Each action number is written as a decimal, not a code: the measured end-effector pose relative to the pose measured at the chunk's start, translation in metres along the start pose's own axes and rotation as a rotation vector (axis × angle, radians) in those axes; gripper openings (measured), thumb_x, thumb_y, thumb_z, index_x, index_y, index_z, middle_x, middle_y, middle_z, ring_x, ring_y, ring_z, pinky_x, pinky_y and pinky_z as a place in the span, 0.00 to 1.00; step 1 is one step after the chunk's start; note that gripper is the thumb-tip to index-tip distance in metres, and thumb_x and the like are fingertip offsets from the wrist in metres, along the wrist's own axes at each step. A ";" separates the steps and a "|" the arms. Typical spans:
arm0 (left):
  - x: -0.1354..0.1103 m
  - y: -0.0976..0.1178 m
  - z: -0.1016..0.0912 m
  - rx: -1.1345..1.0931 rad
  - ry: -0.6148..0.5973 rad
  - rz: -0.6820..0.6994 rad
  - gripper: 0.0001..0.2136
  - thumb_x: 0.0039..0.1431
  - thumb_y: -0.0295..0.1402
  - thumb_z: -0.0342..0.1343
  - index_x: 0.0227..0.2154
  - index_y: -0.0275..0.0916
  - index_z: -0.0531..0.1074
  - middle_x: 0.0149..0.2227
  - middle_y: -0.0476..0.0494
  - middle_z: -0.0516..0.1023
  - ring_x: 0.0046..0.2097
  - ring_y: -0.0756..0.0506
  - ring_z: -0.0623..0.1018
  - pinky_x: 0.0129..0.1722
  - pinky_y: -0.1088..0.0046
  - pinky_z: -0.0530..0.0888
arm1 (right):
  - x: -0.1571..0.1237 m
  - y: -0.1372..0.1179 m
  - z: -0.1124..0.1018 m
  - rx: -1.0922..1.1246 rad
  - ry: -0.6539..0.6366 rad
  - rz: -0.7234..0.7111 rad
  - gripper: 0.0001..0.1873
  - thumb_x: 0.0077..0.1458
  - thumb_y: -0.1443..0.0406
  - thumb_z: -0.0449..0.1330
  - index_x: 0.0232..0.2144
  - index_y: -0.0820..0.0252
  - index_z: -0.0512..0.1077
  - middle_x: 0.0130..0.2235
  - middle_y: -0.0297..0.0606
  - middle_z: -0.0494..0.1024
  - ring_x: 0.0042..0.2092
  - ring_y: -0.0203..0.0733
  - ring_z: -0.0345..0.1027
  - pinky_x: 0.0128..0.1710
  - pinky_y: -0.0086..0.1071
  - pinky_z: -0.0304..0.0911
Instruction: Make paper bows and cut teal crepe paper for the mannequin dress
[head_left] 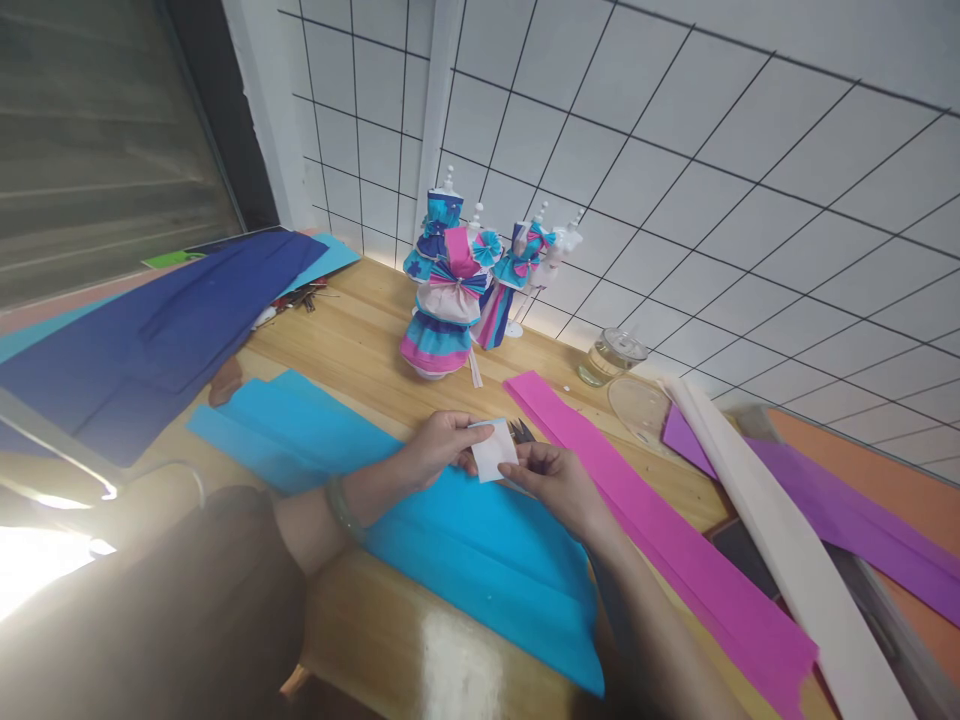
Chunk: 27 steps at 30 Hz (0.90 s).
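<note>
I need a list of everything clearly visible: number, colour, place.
white paper piece: 1, white, centre
pointed tool: probably 1, dark, centre
blue paper: count unclear, bright blue, centre
pink strip: 1, pink, right
white strip: 1, white, right
purple strip: 1, purple, under white strip
orange sheet: 1, orange, right
navy paper: at least 1, dark blue, left
dress forms: 4, mostly multicoloured, back
glass cup: 1, clear, back right
disc: 1, clear, near cup
table: 1, brown, beneath
tiled wall: 1, white, behind
bright glare: 1, white, left
bracelet: 1, green, left wrist
left hand, right hand: 2, holding white paper piece
</note>
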<state>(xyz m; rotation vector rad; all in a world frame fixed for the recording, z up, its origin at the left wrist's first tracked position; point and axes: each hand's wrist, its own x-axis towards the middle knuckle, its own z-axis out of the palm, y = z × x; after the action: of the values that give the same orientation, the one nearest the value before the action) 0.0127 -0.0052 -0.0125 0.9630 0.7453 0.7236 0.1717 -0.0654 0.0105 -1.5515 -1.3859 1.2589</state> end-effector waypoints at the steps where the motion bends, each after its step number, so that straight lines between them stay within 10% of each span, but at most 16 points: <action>1: 0.000 0.000 0.000 -0.001 -0.001 0.001 0.13 0.45 0.38 0.59 0.28 0.30 0.71 0.23 0.44 0.73 0.21 0.53 0.70 0.16 0.81 0.66 | 0.000 0.000 0.000 -0.001 0.001 -0.002 0.17 0.40 0.55 0.62 0.27 0.64 0.71 0.23 0.31 0.69 0.22 0.31 0.57 0.22 0.27 0.50; 13: -0.001 -0.005 0.001 0.178 -0.089 0.055 0.14 0.45 0.40 0.58 0.25 0.31 0.70 0.20 0.49 0.70 0.18 0.54 0.69 0.15 0.81 0.66 | 0.000 -0.003 -0.006 0.168 -0.002 -0.005 0.26 0.42 0.56 0.63 0.43 0.62 0.66 0.34 0.39 0.73 0.33 0.39 0.67 0.31 0.32 0.62; 27: -0.002 -0.013 -0.001 0.396 -0.183 0.124 0.16 0.48 0.44 0.53 0.24 0.33 0.68 0.20 0.51 0.68 0.17 0.55 0.68 0.14 0.82 0.63 | -0.001 -0.004 -0.008 0.085 0.091 -0.086 0.18 0.44 0.53 0.60 0.28 0.63 0.71 0.21 0.32 0.70 0.21 0.31 0.60 0.21 0.27 0.55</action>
<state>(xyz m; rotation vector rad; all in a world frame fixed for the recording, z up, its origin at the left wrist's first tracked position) 0.0136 -0.0112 -0.0242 1.4266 0.6839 0.5947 0.1778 -0.0647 0.0170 -1.4582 -1.3099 1.1663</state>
